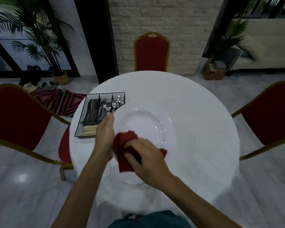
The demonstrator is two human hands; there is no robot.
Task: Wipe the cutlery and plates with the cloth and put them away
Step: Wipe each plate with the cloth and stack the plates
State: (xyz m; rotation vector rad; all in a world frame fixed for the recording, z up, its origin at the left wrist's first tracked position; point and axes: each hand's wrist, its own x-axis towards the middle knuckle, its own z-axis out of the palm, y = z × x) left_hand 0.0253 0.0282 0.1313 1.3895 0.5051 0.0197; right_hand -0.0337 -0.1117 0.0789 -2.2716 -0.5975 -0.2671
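- Two hands work on one plate. I see the left hand (105, 135) gripping the white plate (148, 122) at its left rim, with the thumb lying along the edge and the forearm rising from the lower frame.
- The right hand (146, 160) is curled round a bunched red cloth (123, 145), knuckles up, and presses it on the plate's near-left part.
- The plate is tilted towards me over the round, white-clothed table (196, 120). In view, its far-left rim overlaps a corner of the black wire basket (82, 116).
- The basket sits at the table's left edge. It holds spoons (118, 101) in the far-right compartment, dim cutlery (95, 111) beside them, and pale sticks (89, 130) in the near compartment.
- Hidden parts: the left fingers are behind the plate, the right fingertips are within the cloth, and the plate's near rim is under the right wrist. I cannot tell whether the plate touches the table.
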